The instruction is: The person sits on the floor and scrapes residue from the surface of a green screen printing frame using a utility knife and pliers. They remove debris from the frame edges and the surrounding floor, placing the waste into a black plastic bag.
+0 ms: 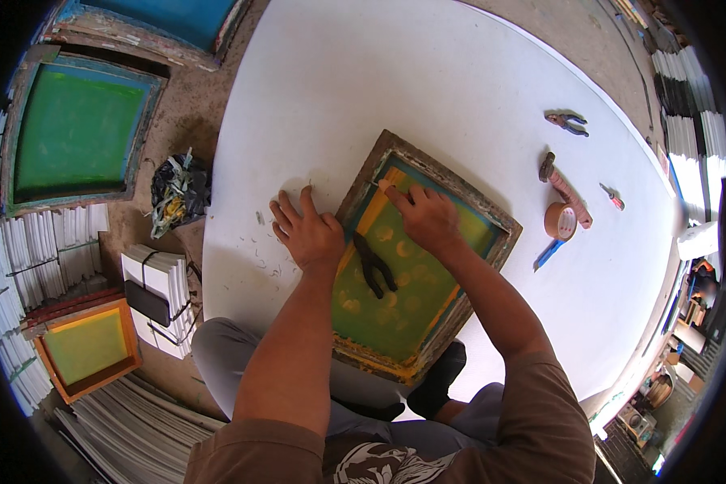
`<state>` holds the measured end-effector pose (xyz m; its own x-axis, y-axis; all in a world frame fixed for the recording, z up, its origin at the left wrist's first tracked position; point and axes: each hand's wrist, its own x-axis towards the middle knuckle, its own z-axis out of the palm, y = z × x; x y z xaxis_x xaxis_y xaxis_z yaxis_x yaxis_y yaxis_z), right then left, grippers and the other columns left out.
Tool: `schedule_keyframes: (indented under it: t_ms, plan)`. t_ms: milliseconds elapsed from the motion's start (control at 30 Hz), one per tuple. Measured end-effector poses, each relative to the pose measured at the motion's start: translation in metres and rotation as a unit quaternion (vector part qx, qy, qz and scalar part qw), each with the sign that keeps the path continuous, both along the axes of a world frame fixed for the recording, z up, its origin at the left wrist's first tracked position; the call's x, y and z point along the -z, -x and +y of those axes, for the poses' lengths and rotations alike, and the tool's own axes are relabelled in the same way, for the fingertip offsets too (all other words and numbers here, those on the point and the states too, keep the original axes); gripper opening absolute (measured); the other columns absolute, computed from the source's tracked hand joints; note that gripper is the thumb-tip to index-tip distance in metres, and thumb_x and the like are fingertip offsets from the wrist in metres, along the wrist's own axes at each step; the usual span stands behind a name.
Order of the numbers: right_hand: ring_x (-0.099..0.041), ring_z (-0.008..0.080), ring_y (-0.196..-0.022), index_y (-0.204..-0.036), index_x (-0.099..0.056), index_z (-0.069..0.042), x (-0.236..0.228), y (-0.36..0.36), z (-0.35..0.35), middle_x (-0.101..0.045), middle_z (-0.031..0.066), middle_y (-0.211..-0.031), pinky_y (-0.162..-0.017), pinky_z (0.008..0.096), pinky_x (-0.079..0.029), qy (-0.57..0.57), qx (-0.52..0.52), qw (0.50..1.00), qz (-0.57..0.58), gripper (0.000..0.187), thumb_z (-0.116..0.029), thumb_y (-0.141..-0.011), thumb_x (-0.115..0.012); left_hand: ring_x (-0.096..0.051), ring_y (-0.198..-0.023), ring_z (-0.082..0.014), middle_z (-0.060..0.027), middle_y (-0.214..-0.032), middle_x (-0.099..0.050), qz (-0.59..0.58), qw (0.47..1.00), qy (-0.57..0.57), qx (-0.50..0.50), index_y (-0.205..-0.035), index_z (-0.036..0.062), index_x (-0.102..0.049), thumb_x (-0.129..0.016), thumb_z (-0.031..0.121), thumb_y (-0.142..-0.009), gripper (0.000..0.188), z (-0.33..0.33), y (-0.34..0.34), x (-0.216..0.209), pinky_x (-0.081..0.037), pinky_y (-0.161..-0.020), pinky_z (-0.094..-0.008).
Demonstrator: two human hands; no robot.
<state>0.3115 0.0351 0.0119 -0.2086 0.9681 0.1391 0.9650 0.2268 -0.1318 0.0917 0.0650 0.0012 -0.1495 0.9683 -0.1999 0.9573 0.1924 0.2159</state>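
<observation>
A wooden screen-printing frame point(504, 242) with green and yellow mesh lies tilted on a white surface in front of me. Dark-handled pliers point(373, 266) rest on its mesh, between my hands. My left hand point(308, 234) is spread with fingers apart, palm down on the white surface by the frame's left side. Over the upper part of the frame, my right hand point(423, 214) has thumb and forefinger pinched at the inner edge of the left rail. Something small and pale seems to be at the fingertips, too small to make out.
Right of the frame lie a hammer point(569, 194), a roll of brown tape point(560, 221), a blue cutter point(548, 253), more pliers point(567, 123) and a small screwdriver point(612, 196). Dark scraps dot the surface at left. Other frames point(81, 125), a black bag point(179, 189) and bundled white sheets point(157, 298) stand further left.
</observation>
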Motion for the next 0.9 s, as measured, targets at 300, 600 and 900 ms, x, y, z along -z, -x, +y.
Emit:
schedule_keyframes:
  t_ms: [300, 600, 900]
  plan:
    - [-0.064, 0.0238, -0.084, -0.130, -0.069, -0.030, -0.002, 0.006, -0.024, -0.064, 0.0018, -0.094, -0.069, 0.0413, -0.052, -0.012, 0.103, 0.994, 0.022, 0.046, -0.014, -0.087, -0.066, -0.020, -0.155, -0.0426, -0.0212, -0.163, -0.029, 0.000, 1.000, -0.002, -0.001, -0.150, 0.0174, -0.046, -0.057, 0.019, -0.091, 0.060, 0.000, -0.001, -0.001, -0.023, -0.122, -0.0608]
    - [-0.063, 0.0258, -0.089, -0.123, -0.070, -0.019, 0.013, -0.012, -0.066, -0.064, 0.0048, -0.098, -0.075, 0.0441, -0.052, -0.060, 0.114, 0.988, -0.084, 0.033, -0.028, -0.092, -0.067, -0.020, -0.155, -0.0436, -0.0218, -0.163, -0.028, 0.000, 1.000, -0.007, 0.000, -0.150, 0.0166, -0.045, -0.058, 0.020, -0.091, 0.060, 0.000, 0.001, 0.000, -0.023, -0.122, -0.0621]
    - [-0.069, 0.0358, -0.099, -0.110, -0.065, -0.006, -0.012, 0.083, -0.102, -0.069, 0.0141, -0.098, -0.083, 0.0486, -0.054, 0.211, 0.156, 0.949, 0.176, 0.046, -0.032, -0.077, -0.083, -0.020, -0.155, -0.0446, -0.0227, -0.162, -0.029, 0.002, 1.000, -0.012, 0.003, -0.149, 0.0153, -0.046, -0.056, 0.021, -0.091, 0.059, 0.000, 0.001, 0.000, -0.023, -0.121, -0.0625]
